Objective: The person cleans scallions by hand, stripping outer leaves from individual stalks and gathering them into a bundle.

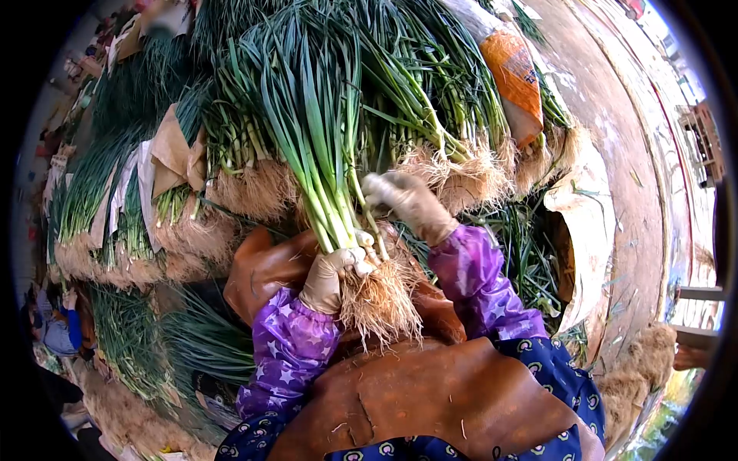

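Observation:
My left hand [332, 278], in a pale glove, is closed round the lower stalks of a bunch of green onions [319, 165]. Its long leaves point away from me, and its tangled roots [377, 303] hang below the hand over my brown apron [430, 396]. One stalk stands slightly apart on the bunch's right side. My right hand [411, 203], gloved too, is raised beside that stalk with its fingers bent. Motion smears those fingers, so whether they grip the stalk cannot be made out. Purple star-patterned sleeves cover both forearms.
More green onions [430, 92] lie piled ahead, their roots towards me. An orange and white sack [513, 81] rests on the pile at right. Loose green leaves [523, 250] lie beside a pale sheet [588, 223]. Brown paper [173, 154] covers part of the left rows. A person [61, 323] is at far left.

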{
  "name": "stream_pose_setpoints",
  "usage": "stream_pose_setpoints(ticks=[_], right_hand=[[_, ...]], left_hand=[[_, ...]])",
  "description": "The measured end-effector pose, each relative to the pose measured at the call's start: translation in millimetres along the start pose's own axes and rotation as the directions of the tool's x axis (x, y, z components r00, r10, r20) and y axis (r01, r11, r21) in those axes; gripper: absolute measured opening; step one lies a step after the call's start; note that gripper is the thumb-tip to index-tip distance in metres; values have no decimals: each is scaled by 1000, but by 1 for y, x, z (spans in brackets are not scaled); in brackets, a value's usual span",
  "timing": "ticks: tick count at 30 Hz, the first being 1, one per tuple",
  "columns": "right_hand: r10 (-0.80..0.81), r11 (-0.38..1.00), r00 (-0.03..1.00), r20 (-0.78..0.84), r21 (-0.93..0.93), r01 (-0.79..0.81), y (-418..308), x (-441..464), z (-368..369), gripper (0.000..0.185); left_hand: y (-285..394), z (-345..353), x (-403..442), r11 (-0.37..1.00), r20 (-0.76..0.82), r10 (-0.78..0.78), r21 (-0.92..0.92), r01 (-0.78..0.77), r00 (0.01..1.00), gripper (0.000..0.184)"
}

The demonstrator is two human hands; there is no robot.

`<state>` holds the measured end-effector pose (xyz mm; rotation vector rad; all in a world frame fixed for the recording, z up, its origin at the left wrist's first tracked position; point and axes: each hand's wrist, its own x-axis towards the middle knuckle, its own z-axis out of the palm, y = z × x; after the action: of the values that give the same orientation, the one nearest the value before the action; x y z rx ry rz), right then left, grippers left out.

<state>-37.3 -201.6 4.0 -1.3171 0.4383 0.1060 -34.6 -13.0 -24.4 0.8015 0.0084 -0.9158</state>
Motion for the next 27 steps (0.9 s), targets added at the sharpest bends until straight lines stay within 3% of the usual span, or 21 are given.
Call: stream_pose_setpoints(ticks=[1,2,4,5,6,8,10,12,13,14,16,17,18,20,21,23,26,27], right_hand=[[-50,967,999,22,-251,54,12,5,15,37],[-81,991,991,106,-98,91,19,11,17,34],[-72,960,990,122,278,36,20,19,6,27],[-199,859,966,167,504,90,20,25,3,25],[-290,793,951,103,582,178,22,26,4,28],[-177,597,974,143,802,-10,25,17,8,35],[-293,549,942,161,835,28,29,8,6,37],[-99,691,990,104,723,-7,47,15,-7,36],[-158,777,981,113,627,53,54,20,-17,37],[-110,887,992,68,457,66,46,18,-23,40],[-2,940,1000,-2,341,2,28,20,-38,39],[-43,991,999,-30,123,46,17,26,-44,35],[-71,994,995,-65,79,76,19,36,-46,31],[-18,994,998,-65,104,25,20,50,-47,30],[-20,994,998,-61,107,27,25,57,-45,30],[86,928,991,99,354,-116,34,65,-41,27],[40,839,982,184,528,-133,46,56,-36,27],[38,891,999,26,452,-46,47,47,-28,29]], left_hand=[[7,16,-5,999,-24,1,33,-1,1000,36],[8,12,-5,999,-20,-1,40,2,1000,36],[10,-2,-6,1000,80,-3,-20,4,997,36],[11,3,-6,1000,66,0,4,0,998,38],[8,7,-6,1000,68,-6,-3,6,998,38],[0,12,-6,989,132,-32,-139,50,991,41],[1,11,-5,991,109,-40,-122,53,993,39],[2,14,-8,987,120,-88,-121,103,989,34],[2,17,-6,979,114,-105,-162,123,988,30],[3,20,-6,978,111,-106,-166,124,988,30],[3,25,-6,997,19,-69,-26,69,997,28],[3,28,-7,997,-30,-72,9,73,997,28],[3,28,-7,997,-29,-76,12,76,997,28],[5,24,-7,992,-7,-74,98,74,997,44],[5,22,-6,992,-11,-71,103,71,997,44],[4,16,-6,994,-19,-89,60,90,996,37],[1,16,-5,997,-28,-69,37,70,997,35],[2,17,-5,997,-100,-60,50,65,993,35]])
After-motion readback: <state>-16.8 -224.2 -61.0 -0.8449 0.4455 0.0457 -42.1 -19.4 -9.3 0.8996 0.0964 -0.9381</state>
